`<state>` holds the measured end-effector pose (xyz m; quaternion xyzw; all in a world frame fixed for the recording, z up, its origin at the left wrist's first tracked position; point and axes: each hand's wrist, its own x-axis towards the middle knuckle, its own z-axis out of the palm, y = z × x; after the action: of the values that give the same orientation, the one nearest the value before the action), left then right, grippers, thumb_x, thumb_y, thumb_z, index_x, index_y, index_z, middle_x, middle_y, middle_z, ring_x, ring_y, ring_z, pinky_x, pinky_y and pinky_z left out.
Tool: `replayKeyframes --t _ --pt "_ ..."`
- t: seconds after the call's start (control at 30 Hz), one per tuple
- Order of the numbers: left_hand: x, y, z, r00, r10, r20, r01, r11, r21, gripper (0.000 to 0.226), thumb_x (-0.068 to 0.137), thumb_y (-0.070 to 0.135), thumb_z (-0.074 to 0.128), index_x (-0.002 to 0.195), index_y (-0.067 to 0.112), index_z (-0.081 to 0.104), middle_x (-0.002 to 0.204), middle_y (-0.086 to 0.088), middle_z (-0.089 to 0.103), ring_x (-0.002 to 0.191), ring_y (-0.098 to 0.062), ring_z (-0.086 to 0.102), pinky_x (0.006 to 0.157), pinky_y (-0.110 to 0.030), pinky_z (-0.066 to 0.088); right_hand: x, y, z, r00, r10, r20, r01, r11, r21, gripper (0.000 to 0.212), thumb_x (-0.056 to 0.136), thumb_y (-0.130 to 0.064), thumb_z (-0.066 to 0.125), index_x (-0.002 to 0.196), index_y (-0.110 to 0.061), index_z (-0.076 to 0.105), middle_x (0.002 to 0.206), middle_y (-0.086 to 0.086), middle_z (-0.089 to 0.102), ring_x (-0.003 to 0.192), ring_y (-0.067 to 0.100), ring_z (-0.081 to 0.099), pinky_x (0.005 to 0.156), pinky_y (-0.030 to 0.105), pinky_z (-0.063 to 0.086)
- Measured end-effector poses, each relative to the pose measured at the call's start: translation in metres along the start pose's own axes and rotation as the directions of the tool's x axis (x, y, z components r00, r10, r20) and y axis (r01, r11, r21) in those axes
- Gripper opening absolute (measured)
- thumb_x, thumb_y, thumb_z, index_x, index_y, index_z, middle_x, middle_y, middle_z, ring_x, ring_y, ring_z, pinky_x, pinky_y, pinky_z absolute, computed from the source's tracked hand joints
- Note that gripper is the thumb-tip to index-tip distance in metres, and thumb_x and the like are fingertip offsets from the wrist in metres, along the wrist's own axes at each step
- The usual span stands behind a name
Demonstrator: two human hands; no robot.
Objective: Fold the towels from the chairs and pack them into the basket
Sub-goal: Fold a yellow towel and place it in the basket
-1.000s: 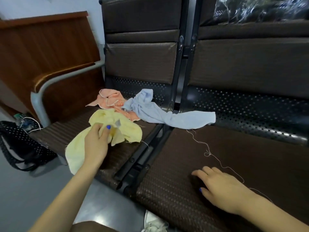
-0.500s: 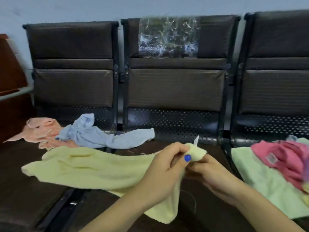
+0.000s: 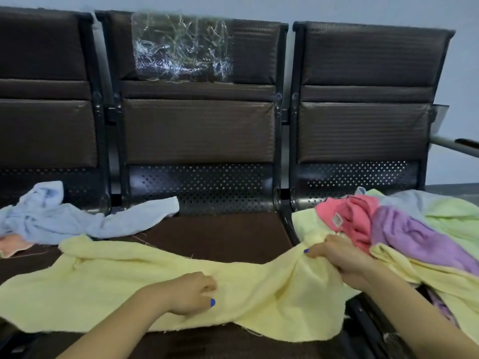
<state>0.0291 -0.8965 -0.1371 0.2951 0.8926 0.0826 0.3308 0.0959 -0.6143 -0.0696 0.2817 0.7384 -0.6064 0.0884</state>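
- the yellow towel (image 3: 124, 286) lies spread lengthwise across the middle chair seat (image 3: 220, 234), its left end reaching over onto the left seat and its right end gathered up at the edge of the right seat.
- the left hand (image 3: 190, 294) comes in from the lower left, forearm angled up and to the right, palm down on the towel near its middle; the fingers are curled into the cloth and the thumb lies low along the fabric, gripping a fold of it.
- the right hand (image 3: 339, 257) reaches in from the lower right, wrist bent, fingers closed round the bunched right end of the yellow towel, lifting it slightly off the seat.
- the two hands are well apart, with the cloth sagging in a shallow dip between them.
- a light blue towel (image 3: 77, 221) lies crumpled behind the yellow one, across the gap between left and middle seats, with a peach towel (image 3: 13, 244) just beside it at the far left.
- on the right seat a heap holds a pink towel (image 3: 352, 216), a purple towel (image 3: 414, 237) and a pale green towel (image 3: 453, 213), touching one another.
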Motion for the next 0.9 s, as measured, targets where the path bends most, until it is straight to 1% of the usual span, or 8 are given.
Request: replayKeyframes --t 0.1,0.2,0.27,0.43,0.57,0.63,0.73,0.9 --pt "0.007 -0.024 0.006 0.990 -0.136 -0.021 0.137 0.989 0.058 0.053 0.097 0.043 0.042 0.146 0.029 0.030 0.149 0.008 0.027 0.136 -0.018 0.029 0.111 -0.041 0.029 0.007 0.001 0.004 0.999 0.023 -0.035 -0.033 0.938 -0.345 0.025 0.087 -0.006 0.060 0.105 -0.013 0.043 0.093 0.004 0.054 0.075 0.014 0.052 0.049 0.015 0.042" --pt "0.010 -0.033 0.005 0.964 -0.188 -0.189 0.148 0.967 -0.208 0.041 0.098 0.035 0.046 0.138 0.024 0.046 0.140 0.006 0.045 0.125 -0.013 0.044 0.105 -0.027 0.035 0.015 0.001 0.000 0.994 -0.042 -0.098 -0.052 0.604 -0.796 0.043 0.092 -0.025 0.054 0.131 -0.011 0.043 0.131 0.009 0.052 0.114 0.024 0.052 0.084 0.022 0.042" --pt "0.010 -0.037 0.006 0.955 -0.195 -0.223 0.135 0.957 -0.258 0.039 0.098 0.029 0.047 0.136 0.019 0.049 0.138 0.004 0.047 0.124 -0.011 0.046 0.100 -0.018 0.034 0.021 0.001 -0.001 0.990 -0.060 -0.131 -0.076 0.553 -0.830 0.043 0.092 -0.028 0.050 0.130 -0.007 0.047 0.133 0.012 0.052 0.116 0.028 0.051 0.087 0.028 0.042" --pt "0.014 -0.032 0.013 0.959 -0.190 -0.209 0.188 0.982 -0.029 0.052 0.099 0.039 0.042 0.146 0.019 0.033 0.148 0.003 0.031 0.134 -0.016 0.035 0.111 -0.031 0.028 0.024 -0.013 0.004 0.984 -0.122 -0.130 0.018 0.793 -0.608 0.018 0.096 -0.020 0.046 0.094 -0.003 0.049 0.086 0.012 0.051 0.069 0.020 0.046 0.055 0.028 0.031" --pt "0.005 0.013 0.001 0.891 -0.083 -0.446 0.058 0.996 -0.069 0.035 0.099 0.037 0.042 0.131 0.027 0.051 0.130 0.012 0.050 0.113 -0.010 0.054 0.098 -0.032 0.041 0.020 -0.026 0.030 0.998 -0.054 -0.028 0.054 0.999 0.000 0.008 0.093 -0.007 0.048 0.101 -0.008 0.048 0.082 0.010 0.051 0.063 0.018 0.049 0.053 0.026 0.036" --pt "-0.005 0.042 -0.006 0.823 -0.026 -0.568 -0.175 0.939 -0.295 0.025 0.096 0.041 0.048 0.117 0.030 0.058 0.112 0.015 0.058 0.095 -0.007 0.059 0.089 -0.030 0.047 0.017 -0.033 0.047 0.994 -0.078 0.079 0.055 0.963 0.265 0.026 0.090 0.002 0.047 0.116 0.000 0.047 0.099 0.015 0.059 0.065 0.019 0.058 0.047 0.026 0.045" --pt "-0.025 0.084 -0.013 0.843 -0.015 -0.537 -0.413 0.620 -0.667 0.043 0.076 0.054 0.067 0.113 0.039 0.050 0.105 0.012 0.057 0.086 -0.007 0.060 0.073 -0.019 0.049 0.010 -0.043 0.065 0.986 -0.131 0.106 0.068 0.883 0.464 0.074 0.092 0.003 0.048 0.151 -0.013 0.006 0.129 0.020 0.051 0.080 0.022 0.066 0.056 0.038 0.057" --pt "-0.021 0.086 -0.010 0.775 -0.264 -0.574 -0.434 0.437 -0.788 0.035 0.085 0.015 0.069 0.112 0.028 0.051 0.102 0.000 0.061 0.091 -0.014 0.062 0.080 -0.029 0.054 -0.014 -0.060 0.091 0.929 -0.191 0.318 -0.055 0.776 0.628 0.055 0.095 0.000 0.049 0.146 -0.009 0.031 0.116 0.019 0.058 0.088 0.029 0.066 0.067 0.040 0.060"
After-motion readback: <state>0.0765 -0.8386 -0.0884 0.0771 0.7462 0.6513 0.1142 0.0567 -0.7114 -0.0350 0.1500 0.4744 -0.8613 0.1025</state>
